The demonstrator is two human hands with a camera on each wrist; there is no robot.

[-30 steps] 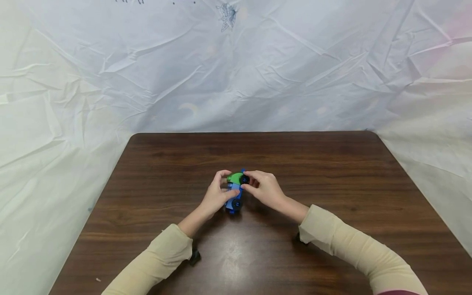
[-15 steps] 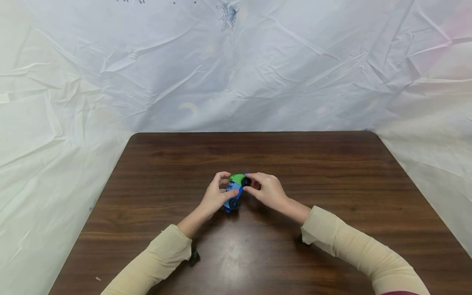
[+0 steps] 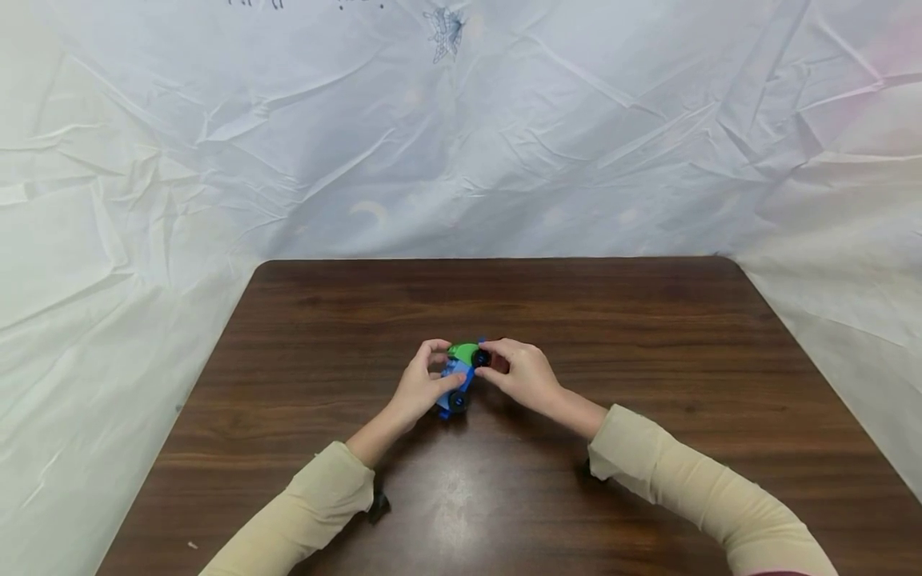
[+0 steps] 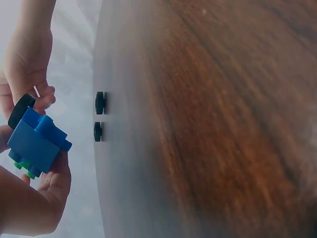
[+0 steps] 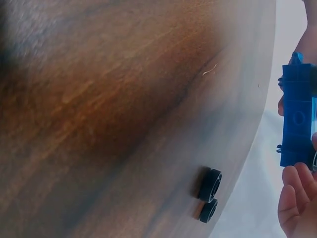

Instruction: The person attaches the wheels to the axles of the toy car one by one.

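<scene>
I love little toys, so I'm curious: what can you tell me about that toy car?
The toy car looks like plastic: a blue body with a green block toward its far end and small pegs. Two black wheels sit on the side facing up; bare stubs show on the opposite side. It is held tipped sideways above the table. The left hand grips its body; the right hand holds it at the far wheel.

No text can be read; the dark marks (image 3: 278,4) high on the cloth (image 3: 519,120) are perhaps cut-off lettering.
</scene>
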